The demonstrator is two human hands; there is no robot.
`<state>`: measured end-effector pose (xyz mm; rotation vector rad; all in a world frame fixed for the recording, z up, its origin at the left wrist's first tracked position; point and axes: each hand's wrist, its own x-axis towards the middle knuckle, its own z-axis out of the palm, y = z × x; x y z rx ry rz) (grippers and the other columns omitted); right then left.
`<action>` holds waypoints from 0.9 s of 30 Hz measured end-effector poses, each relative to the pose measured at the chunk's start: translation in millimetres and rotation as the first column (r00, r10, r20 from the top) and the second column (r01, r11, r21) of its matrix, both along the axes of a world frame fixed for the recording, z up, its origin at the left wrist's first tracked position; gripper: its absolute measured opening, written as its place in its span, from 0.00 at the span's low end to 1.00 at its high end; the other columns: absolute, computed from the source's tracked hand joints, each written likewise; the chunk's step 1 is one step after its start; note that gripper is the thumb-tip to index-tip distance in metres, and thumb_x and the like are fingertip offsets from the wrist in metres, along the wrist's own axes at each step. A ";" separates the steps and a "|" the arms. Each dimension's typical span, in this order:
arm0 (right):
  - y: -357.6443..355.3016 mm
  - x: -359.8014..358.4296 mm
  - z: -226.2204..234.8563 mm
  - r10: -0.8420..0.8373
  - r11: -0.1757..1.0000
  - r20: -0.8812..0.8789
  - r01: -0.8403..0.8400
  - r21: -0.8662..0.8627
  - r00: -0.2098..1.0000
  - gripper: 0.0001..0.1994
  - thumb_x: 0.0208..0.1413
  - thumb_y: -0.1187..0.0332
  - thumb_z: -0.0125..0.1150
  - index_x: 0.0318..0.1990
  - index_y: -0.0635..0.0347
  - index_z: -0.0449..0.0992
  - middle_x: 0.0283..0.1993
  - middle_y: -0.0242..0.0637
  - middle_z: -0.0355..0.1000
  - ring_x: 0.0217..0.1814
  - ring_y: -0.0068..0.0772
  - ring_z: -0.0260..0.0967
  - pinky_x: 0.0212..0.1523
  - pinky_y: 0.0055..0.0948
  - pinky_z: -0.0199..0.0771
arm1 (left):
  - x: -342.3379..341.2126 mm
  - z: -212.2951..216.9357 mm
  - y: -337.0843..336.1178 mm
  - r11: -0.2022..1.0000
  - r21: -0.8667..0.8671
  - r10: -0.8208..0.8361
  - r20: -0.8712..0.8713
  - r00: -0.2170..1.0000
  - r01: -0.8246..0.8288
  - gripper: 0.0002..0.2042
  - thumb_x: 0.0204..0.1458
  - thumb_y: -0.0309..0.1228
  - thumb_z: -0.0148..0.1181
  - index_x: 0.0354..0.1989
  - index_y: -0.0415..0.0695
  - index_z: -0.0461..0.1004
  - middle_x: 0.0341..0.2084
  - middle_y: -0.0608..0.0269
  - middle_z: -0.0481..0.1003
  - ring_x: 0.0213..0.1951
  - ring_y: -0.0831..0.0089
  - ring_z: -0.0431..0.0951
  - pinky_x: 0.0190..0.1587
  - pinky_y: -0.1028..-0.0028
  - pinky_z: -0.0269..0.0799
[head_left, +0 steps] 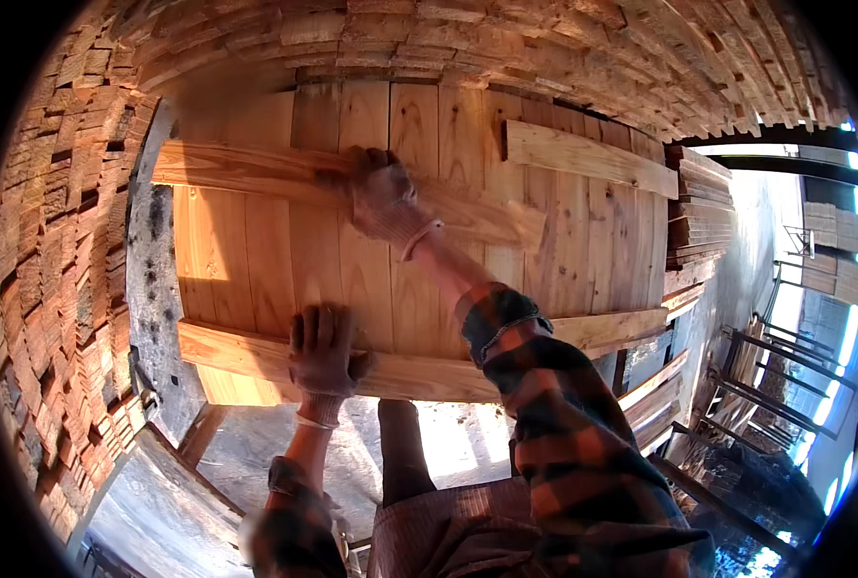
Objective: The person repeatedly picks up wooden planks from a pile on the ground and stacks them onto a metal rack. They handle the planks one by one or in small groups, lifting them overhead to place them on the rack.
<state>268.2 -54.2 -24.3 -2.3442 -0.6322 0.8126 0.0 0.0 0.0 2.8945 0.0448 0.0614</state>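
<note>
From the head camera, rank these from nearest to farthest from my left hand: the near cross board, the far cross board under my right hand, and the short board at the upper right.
1. The near cross board: the left hand rests on it, at the panel's near edge.
2. The far cross board: across the panel, under the right hand.
3. The short board: upper right corner, farthest.

Warm sunlight falls on the wooden boards (255, 250), and a bright patch glares on the ground near the person. The far right is washed out white and blue. The right hand (382, 197) looks blurry. Edges bend round and fade to black corners.
</note>
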 end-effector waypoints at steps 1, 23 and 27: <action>4.3 -4.6 8.9 0.237 0.951 0.291 -0.160 -0.265 0.927 0.31 0.50 0.59 0.57 0.64 0.28 0.57 0.64 0.38 0.55 0.61 0.47 0.54 0.52 0.50 0.60 | -4.2 2.7 2.0 1.000 0.009 0.008 0.013 1.000 -0.008 0.36 0.47 0.61 0.48 0.55 0.42 0.67 0.54 0.48 0.66 0.56 0.42 0.63 0.57 0.46 0.58; -364.6 -130.0 57.0 0.343 0.938 0.636 -0.218 -0.269 0.692 0.27 0.37 0.72 0.59 0.50 0.34 0.76 0.44 0.42 0.68 0.45 0.45 0.67 0.46 0.42 0.71 | -4.6 13.6 -18.2 0.893 0.091 -0.429 -0.125 0.895 0.441 0.36 0.31 0.45 0.66 0.55 0.50 0.67 0.47 0.58 0.65 0.52 0.56 0.64 0.60 0.50 0.56; -364.2 -112.6 45.5 0.251 0.966 0.788 -0.093 -0.241 0.562 0.22 0.44 0.68 0.60 0.50 0.32 0.76 0.40 0.35 0.69 0.40 0.39 0.68 0.40 0.37 0.71 | -12.0 38.2 -18.4 0.937 0.025 -0.340 -0.163 0.926 0.348 0.40 0.25 0.43 0.69 0.55 0.49 0.67 0.46 0.57 0.66 0.51 0.56 0.64 0.59 0.51 0.56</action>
